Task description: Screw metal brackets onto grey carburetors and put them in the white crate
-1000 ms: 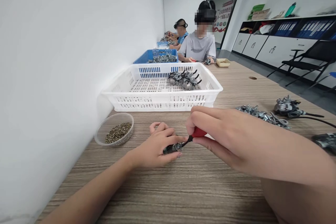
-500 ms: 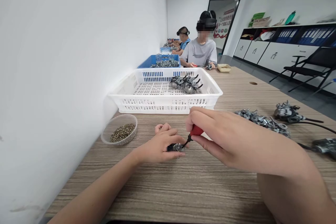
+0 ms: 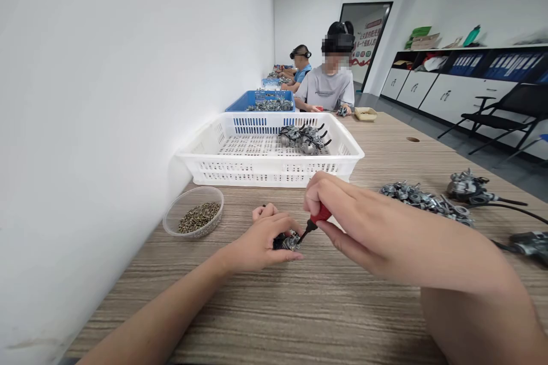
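My left hand [image 3: 261, 239] pins a small dark metal part [image 3: 289, 240] against the wooden table [image 3: 299, 308]. My right hand [image 3: 346, 217] grips a red-handled screwdriver [image 3: 319, 217], and its black tip slants down-left onto the part. Most of the screwdriver handle is hidden inside my fist. A clear round dish of small screws [image 3: 194, 218] sits left of my left hand, close to the wall.
A white slotted basket [image 3: 214, 148] holding a few grey assemblies [image 3: 305, 137] stands just beyond my hands. More metal parts [image 3: 423, 198] and cabled units [image 3: 471, 188] lie at the right. Farther along the table are a blue basket [image 3: 240, 104] and two seated people [image 3: 327, 82].
The view has tilted up a little. My hands stay together on the part, and the screwdriver tip has stayed on it with slight turning of the right hand.
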Available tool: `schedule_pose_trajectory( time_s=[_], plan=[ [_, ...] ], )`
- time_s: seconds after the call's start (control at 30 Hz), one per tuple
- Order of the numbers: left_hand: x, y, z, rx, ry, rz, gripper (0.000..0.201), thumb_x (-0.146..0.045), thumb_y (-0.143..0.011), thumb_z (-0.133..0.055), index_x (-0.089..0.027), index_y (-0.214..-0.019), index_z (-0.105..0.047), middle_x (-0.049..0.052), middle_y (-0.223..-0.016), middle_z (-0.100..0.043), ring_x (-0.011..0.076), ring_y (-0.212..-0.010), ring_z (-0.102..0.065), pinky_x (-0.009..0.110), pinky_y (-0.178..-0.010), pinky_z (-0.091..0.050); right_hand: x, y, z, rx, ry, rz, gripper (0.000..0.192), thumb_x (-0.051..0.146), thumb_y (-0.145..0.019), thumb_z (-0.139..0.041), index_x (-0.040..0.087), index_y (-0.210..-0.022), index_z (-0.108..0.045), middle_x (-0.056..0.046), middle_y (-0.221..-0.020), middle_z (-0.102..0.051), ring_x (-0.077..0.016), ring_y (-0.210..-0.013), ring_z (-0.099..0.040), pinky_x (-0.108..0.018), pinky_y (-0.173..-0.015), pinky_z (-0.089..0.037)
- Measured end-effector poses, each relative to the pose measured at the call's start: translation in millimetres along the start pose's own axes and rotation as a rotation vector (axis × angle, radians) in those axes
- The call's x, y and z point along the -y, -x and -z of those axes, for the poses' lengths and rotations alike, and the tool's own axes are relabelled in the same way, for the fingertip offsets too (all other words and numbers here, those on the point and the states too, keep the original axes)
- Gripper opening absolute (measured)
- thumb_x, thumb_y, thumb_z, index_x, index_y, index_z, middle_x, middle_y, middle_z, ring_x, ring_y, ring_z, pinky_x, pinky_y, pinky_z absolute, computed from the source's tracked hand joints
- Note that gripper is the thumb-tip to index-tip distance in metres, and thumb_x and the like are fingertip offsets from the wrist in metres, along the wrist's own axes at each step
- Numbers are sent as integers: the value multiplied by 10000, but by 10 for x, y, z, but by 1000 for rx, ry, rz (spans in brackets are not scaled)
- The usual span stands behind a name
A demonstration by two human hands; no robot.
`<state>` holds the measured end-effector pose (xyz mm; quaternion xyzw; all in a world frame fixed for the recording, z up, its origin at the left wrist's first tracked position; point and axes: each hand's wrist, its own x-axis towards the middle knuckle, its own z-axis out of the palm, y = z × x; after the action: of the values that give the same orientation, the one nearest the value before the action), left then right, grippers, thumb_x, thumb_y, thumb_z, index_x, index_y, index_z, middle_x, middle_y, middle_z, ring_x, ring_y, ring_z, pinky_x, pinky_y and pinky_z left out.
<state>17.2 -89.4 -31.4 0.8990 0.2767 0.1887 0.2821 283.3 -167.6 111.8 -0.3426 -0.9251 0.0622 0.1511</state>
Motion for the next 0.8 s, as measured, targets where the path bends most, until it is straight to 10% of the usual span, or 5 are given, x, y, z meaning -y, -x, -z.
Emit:
schedule_pose_trajectory(
  time_s=[0.37,0.57,0.8],
  plan=[
    [-39,4,13,-4,19,47,494,-734,-1024,-779,-274,-1203,-762,36,-1122,-759,301,-1083,-505,443,-974,-303,-66,-238,-97,-200,368,-55,277,454,-1191,-576,237,-1021,-545,46,-674,-554,-186,-545,-454,-342,-571,-192],
    [-23,13,4,-7,-4,30,472,-724,-1041,-766,-292,-1231,-757,28,-1106,-774,285,-1059,-500,444,-973,-295,-75,-79,19,-31,-43,-55,100,319,-1188,-556,220,-1203,-546,-65,-1158,-709,-205,-905,-647,-333,-767,-459],
    [18,21,-38,-25,-6,45,521,-766,-1032,-747,-318,-1297,-769,28,-1108,-771,285,-1051,-493,427,-956,-317,-101,-157,25,-76,-1,28,179,341,-1200,-579,215,-1075,-603,-19,-955,-714,-186,-771,-606,-322,-671,-347]
  ],
)
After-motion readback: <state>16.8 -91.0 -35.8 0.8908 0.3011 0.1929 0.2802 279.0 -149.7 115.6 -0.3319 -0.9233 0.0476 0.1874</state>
